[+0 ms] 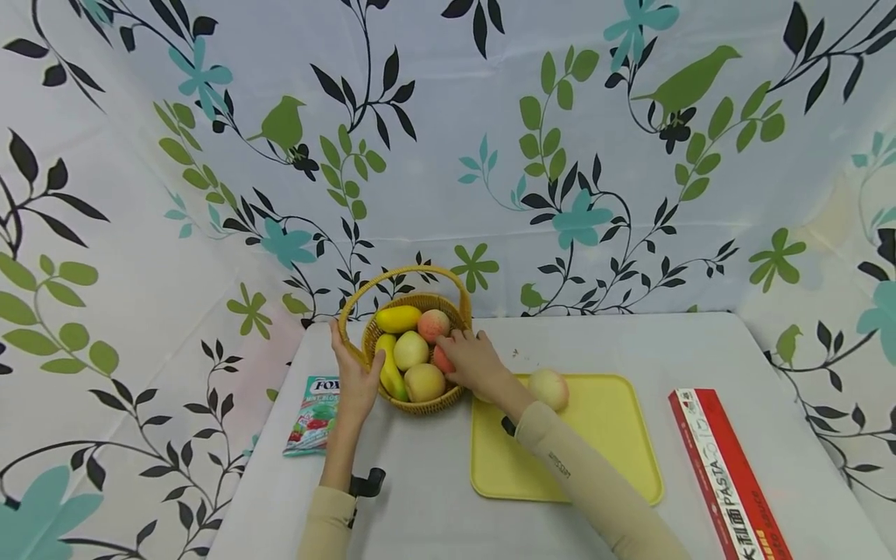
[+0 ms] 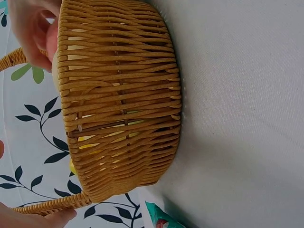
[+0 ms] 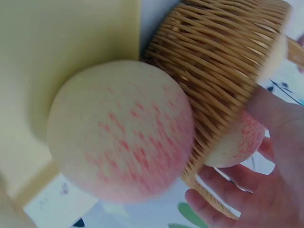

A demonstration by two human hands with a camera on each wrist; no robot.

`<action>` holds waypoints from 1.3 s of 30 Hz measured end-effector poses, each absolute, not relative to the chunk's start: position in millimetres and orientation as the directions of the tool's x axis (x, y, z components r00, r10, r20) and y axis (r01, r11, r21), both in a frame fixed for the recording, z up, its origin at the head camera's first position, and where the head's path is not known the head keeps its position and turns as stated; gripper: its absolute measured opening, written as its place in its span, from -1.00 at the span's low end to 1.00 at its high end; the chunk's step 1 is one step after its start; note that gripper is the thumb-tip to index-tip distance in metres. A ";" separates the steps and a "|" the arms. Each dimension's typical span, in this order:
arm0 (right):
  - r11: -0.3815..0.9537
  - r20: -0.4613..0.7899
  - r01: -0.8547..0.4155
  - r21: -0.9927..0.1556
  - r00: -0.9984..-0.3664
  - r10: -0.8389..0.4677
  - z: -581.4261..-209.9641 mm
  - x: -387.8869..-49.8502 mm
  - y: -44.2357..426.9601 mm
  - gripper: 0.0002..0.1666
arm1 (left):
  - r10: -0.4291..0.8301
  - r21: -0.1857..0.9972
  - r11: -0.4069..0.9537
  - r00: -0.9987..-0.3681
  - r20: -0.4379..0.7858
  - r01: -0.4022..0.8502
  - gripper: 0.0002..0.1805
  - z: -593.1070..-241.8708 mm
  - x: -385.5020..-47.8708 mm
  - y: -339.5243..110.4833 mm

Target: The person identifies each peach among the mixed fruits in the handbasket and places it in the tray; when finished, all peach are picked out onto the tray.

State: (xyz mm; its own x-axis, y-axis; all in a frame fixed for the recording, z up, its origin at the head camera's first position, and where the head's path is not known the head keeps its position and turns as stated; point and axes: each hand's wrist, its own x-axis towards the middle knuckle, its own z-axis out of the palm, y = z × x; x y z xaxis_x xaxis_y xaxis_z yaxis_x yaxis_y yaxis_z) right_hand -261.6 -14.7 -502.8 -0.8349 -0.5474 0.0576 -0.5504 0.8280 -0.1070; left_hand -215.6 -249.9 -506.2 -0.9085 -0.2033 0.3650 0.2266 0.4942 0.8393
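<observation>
A wicker basket holds a banana, a yellow fruit, a peach and several other round fruits. At its left side the left hand grips the handle's base, thumb at the rim. Over the right rim, the right hand has its fingers curled round a reddish peach in the basket. On the yellow tray, another peach lies near the back edge, and a further fruit is mostly hidden by the right forearm.
A green candy bag lies left of the basket, partly behind the left forearm. Far right on the white table is a red pasta box. Patterned cloth hangs behind the table.
</observation>
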 end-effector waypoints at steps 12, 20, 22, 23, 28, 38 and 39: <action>0.819 0.143 -0.486 -0.306 -0.874 -0.465 -461.2 -240.6 23.3 -0.19 | -0.190 0.835 0.495 -0.908 0.373 0.240 0.07 -509.8 -220.1 -244.0; 0.790 0.156 -0.383 -0.479 -0.923 -0.352 -455.2 -221.8 86.2 -0.10 | -0.197 0.838 0.496 -0.911 0.363 0.227 0.06 -507.6 -221.1 -241.8; 0.792 0.163 -0.363 -0.492 -0.931 -0.325 -457.1 -215.1 104.0 -0.08 | -0.194 0.839 0.495 -0.912 0.361 0.227 0.07 -507.6 -221.0 -241.3; 0.795 0.167 -0.351 -0.494 -0.936 -0.310 -458.9 -211.7 112.9 -0.08 | -0.192 0.839 0.495 -0.913 0.361 0.227 0.07 -507.9 -221.1 -241.0; 0.803 0.156 -0.300 -0.515 -0.954 -0.257 -471.8 -202.1 150.1 -0.08 | -0.184 0.834 0.488 -0.904 0.387 0.258 0.07 -509.7 -222.8 -243.4; 0.856 0.107 -0.214 -0.471 -0.977 -0.185 -502.5 -191.5 201.4 -0.09 | -0.189 0.843 0.467 -0.901 0.391 0.268 0.08 -510.3 -220.7 -252.3; 0.859 0.104 -0.207 -0.468 -0.978 -0.178 -505.8 -189.8 206.5 -0.10 | -0.189 0.845 0.466 -0.904 0.385 0.262 0.08 -510.6 -220.3 -251.8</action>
State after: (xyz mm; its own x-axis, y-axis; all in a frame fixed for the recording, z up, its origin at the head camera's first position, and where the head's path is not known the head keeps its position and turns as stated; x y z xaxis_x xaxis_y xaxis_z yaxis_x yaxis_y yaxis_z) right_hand -189.8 206.5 -505.8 -0.9784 -0.1785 0.1042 -0.2066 0.8594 -0.4677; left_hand -220.3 -251.8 -510.6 -0.9036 -0.1887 0.3846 0.2624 0.4659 0.8451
